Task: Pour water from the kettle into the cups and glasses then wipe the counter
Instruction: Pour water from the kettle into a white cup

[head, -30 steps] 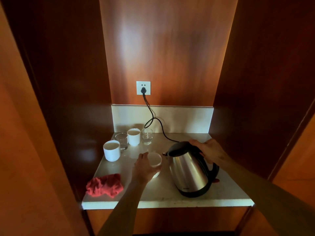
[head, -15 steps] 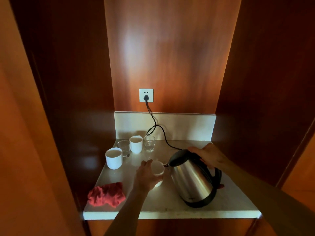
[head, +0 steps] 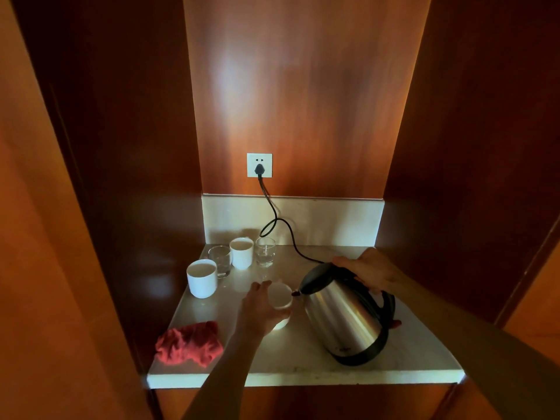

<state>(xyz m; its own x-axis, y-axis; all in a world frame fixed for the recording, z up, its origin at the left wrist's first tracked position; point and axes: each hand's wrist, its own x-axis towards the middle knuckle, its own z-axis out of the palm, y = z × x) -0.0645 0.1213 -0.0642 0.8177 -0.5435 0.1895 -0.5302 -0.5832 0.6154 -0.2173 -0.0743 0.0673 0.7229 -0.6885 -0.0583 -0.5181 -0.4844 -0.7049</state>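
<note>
The right hand grips the black handle of the tilted stainless steel kettle, with fingers curled over the top of it. The spout points to the left, just at the rim of the small white ceramic cup. The left hand holds this cup from its near side, fingers wrapped around the wall, and the cup stands on the pale stone counter.

I judge that the step in hand is the pour into this cup. To do it well, the spout should stay over the middle of the opening, not over the rim, and the tilt should grow slowly so the stream stays thin. The left hand should keep the cup still and keep its fingers low on the wall, away from the water. I cannot see whether water is flowing now.

Beyond the left hand stand two more white cups and two clear glasses. They seem to hold liquid, but I cannot tell how much. The crumpled red cloth lies to the left of the left forearm, ready for the wiping.
</note>
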